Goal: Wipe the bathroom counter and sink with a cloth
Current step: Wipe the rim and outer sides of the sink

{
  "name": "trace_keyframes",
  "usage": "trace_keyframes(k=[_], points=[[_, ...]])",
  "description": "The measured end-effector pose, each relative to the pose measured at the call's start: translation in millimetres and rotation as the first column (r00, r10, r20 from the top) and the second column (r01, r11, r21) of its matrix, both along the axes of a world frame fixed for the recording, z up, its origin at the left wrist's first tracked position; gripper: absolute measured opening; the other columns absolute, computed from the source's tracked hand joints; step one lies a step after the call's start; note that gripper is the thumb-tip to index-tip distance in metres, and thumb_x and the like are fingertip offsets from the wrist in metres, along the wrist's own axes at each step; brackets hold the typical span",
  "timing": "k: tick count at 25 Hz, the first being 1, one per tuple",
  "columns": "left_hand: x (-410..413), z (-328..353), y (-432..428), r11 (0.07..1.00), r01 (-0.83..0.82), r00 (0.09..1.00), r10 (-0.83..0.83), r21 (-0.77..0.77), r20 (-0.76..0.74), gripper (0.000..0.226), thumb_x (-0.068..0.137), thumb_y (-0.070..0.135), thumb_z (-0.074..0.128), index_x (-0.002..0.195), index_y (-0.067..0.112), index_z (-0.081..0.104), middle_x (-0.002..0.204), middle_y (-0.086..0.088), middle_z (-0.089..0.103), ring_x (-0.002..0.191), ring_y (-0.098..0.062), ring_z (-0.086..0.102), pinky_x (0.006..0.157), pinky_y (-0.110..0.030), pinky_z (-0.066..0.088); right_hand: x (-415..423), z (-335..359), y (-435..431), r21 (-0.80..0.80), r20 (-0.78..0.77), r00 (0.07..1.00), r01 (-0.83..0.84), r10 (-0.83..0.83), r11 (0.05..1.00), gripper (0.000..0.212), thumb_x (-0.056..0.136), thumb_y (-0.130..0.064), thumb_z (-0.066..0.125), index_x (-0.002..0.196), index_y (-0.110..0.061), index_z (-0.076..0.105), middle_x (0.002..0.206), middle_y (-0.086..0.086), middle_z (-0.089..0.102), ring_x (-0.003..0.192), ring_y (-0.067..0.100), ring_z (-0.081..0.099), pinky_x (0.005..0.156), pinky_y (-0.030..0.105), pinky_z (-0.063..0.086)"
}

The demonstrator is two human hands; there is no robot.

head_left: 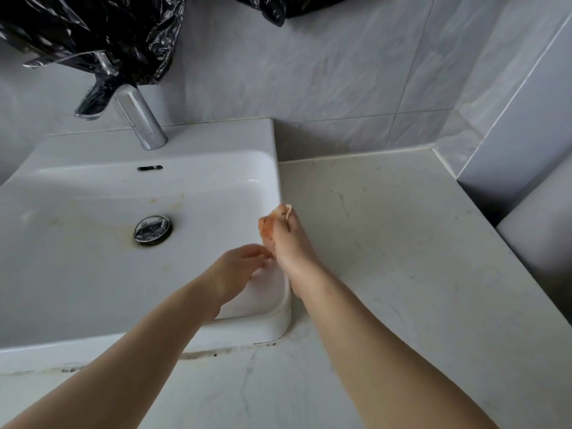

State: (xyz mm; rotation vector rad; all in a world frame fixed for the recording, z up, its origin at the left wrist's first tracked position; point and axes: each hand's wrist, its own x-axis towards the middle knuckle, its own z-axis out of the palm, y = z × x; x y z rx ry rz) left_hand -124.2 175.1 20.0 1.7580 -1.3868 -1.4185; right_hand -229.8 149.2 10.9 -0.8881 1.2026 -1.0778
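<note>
A white rectangular sink [93,311] fills the left half of the head view, with yellowish stains in the basin and a chrome drain plug [152,229]. Pale marble counter [402,258] lies to its right and in front. My right hand [289,246] is at the sink's right rim, shut on a small bunched orange speckled cloth [268,226] pressed against the rim's edge. My left hand [238,267] rests inside the basin by the right wall, fingers loosely spread and touching the right hand's side, holding nothing.
A chrome faucet [136,119] stands on the sink's back ledge. Black plastic sheeting [93,29] hangs over it from above. Grey tiled wall runs behind, and a tiled corner [510,134] bounds the counter on the right. Dark grime marks the seam at the sink's front edge.
</note>
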Motion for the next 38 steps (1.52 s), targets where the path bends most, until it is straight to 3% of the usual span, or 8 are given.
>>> trace_keyframes(k=[4,6,9,16,22,27,32,38], points=[[24.0,8.2,23.8,0.958,0.279,0.910,-0.284,0.062,0.302,0.020,0.077,0.030,0.051,0.069,0.025,0.068,0.077,0.003,0.067,0.081,-0.021,0.059,0.078,-0.035,0.047,11.4,-5.0,77.7,-0.011,0.053,0.998,0.040,-0.039,0.999,0.025,0.098,-0.002,0.026,0.110,-0.015,0.044,0.120,-0.009,0.020,0.082,0.016,0.060,0.067,0.019,0.048],[22.4,13.6,32.6,0.889,0.458,0.774,-0.403,0.007,0.489,0.027,0.088,0.032,0.045,0.069,0.022,0.060,0.067,0.007,0.059,0.071,-0.015,0.054,0.067,-0.030,0.042,18.4,-7.4,96.1,-0.005,0.121,0.987,0.106,-0.105,0.994,0.022,0.100,-0.008,0.028,0.097,-0.018,0.047,0.102,-0.023,0.058,0.076,0.012,0.050,0.057,0.016,0.039],[28.0,18.1,42.3,0.807,0.578,0.665,-0.384,-0.116,0.641,0.041,0.094,0.044,0.035,0.066,0.016,0.046,0.060,0.003,0.049,0.061,-0.012,0.046,0.061,-0.029,0.038,18.2,-11.2,56.7,0.061,0.091,0.969,0.224,-0.229,0.973,0.038,0.103,-0.029,0.033,0.066,-0.018,0.036,0.060,-0.015,0.028,0.059,0.007,0.040,0.060,0.019,0.035],[60.8,3.5,56.7,0.661,0.653,0.694,-0.326,-0.370,0.642,0.044,0.076,0.063,0.020,0.112,0.054,0.046,0.107,0.034,0.055,0.098,0.002,0.050,0.067,-0.011,0.039,51.2,-40.6,102.4,0.374,0.486,0.774,0.237,-0.407,0.897,0.060,0.095,-0.059,0.026,0.137,-0.023,0.047,0.140,0.011,0.050,0.100,0.018,0.057,0.065,0.023,0.050],[61.3,-5.0,57.2,0.639,0.635,0.716,-0.276,-0.434,0.641,0.049,0.078,0.061,0.020,0.097,0.044,0.062,0.076,0.021,0.063,0.082,-0.001,0.048,0.058,-0.016,0.042,37.7,-39.1,69.1,0.314,0.364,0.748,0.462,-0.555,0.829,0.031,0.094,-0.030,0.039,0.081,-0.020,0.065,0.072,-0.003,0.070,0.063,0.012,0.064,0.055,0.020,0.048],[60.6,-6.5,56.3,0.624,0.639,0.718,-0.277,-0.449,0.638,0.053,0.079,0.060,0.018,0.094,0.042,0.066,0.084,0.020,0.067,0.079,-0.002,0.058,0.061,-0.019,0.046,88.4,-45.4,99.6,0.287,0.290,0.726,0.555,-0.623,0.781,0.090,0.064,-0.078,0.047,0.141,-0.030,0.038,0.146,-0.006,0.040,0.132,0.011,0.041,0.112,0.046,0.029],[64.1,-7.3,55.4,0.581,0.693,0.676,-0.315,-0.427,0.667,0.059,0.082,0.058,0.014,0.095,0.035,0.066,0.086,0.013,0.068,0.076,-0.008,0.060,0.062,-0.031,0.050,45.1,-44.5,70.7,0.095,0.268,0.742,0.614,-0.614,0.784,0.026,0.101,-0.027,0.037,0.119,-0.023,0.054,0.102,-0.012,0.059,0.088,-0.008,0.060,0.075,0.004,0.045],[72.5,-10.9,56.2,0.499,0.694,0.686,-0.238,-0.519,0.688,0.042,0.086,0.047,0.029,0.091,0.032,0.068,0.071,0.012,0.065,0.063,-0.012,0.061,0.047,-0.032,0.050,65.8,-65.1,85.7,0.229,0.385,0.722,0.528,-0.575,0.818,0.063,0.083,-0.054,0.043,0.140,-0.027,0.043,0.144,0.002,0.045,0.130,0.022,0.046,0.111,0.045,0.033]])
